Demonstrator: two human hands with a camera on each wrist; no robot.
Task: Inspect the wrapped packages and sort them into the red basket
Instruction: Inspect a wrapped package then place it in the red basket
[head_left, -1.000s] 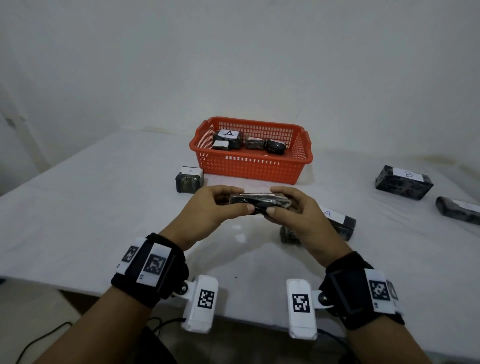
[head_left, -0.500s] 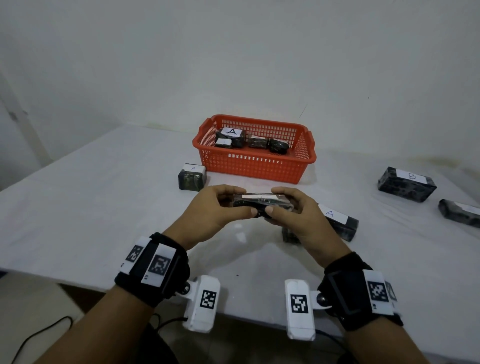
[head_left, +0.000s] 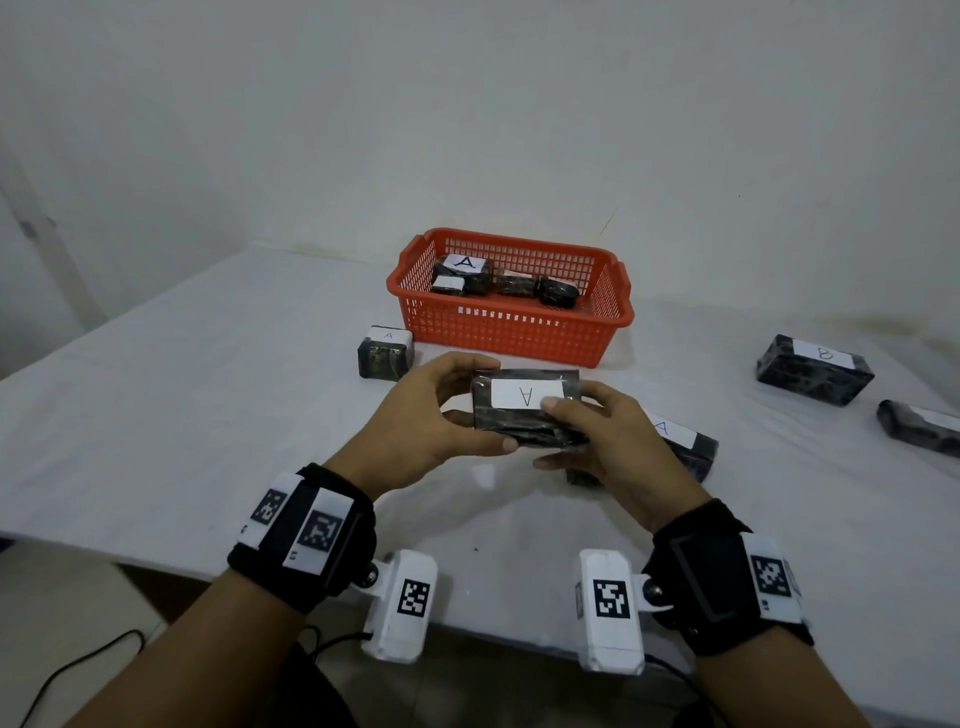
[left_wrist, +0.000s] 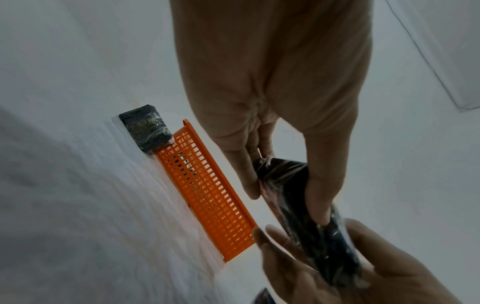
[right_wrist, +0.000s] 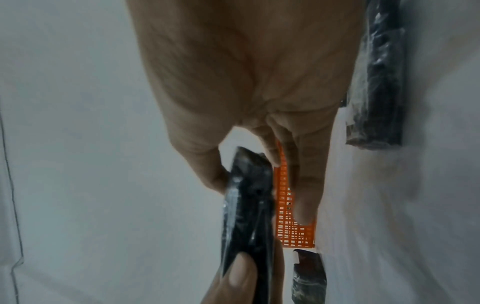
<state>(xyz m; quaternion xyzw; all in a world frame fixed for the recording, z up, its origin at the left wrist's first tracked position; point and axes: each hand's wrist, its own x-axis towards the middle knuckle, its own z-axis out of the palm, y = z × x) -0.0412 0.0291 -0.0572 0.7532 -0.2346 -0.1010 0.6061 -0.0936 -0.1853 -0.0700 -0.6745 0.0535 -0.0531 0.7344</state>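
Note:
Both hands hold a flat dark wrapped package (head_left: 524, 405) above the table, in front of the red basket (head_left: 511, 332). Its white label marked A faces up toward me. My left hand (head_left: 447, 415) grips its left end between thumb and fingers. My right hand (head_left: 587, 431) pinches the right end, thumb on the label's edge. The left wrist view shows the package (left_wrist: 306, 222) edge-on between both hands, and the right wrist view shows the package (right_wrist: 249, 209) the same way. Several wrapped packages (head_left: 462, 275) lie inside the basket.
A small package labelled A (head_left: 385, 353) sits left of the basket. Another A package (head_left: 685, 441) lies under my right hand. A package marked B (head_left: 813, 369) and one more dark package (head_left: 919, 428) lie at the right. The white table's (head_left: 182, 415) near edge runs below my wrists.
The held package has been tilted from edge-on so its labelled face with the A now shows. Both hands kept their hold and stayed in place.

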